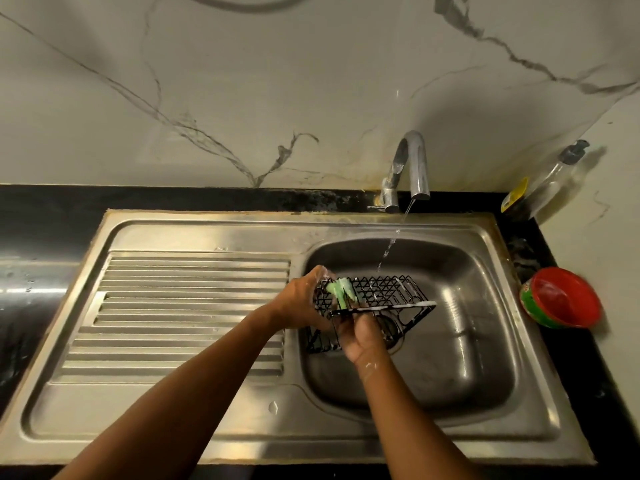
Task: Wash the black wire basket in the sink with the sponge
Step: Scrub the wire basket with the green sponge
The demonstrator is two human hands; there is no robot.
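Observation:
The black wire basket is held tilted above the steel sink bowl, streaked with white foam. A green sponge sits inside its left end. My left hand curls over that left end, fingers on the sponge. My right hand grips the basket's front rim from below, near the drain. A thin stream of water runs from the chrome tap and lands on the basket's back edge.
The ribbed steel draining board lies left of the bowl. A red bowl stands on the black counter at the right. A clear pump bottle and a yellow item stand in the back right corner.

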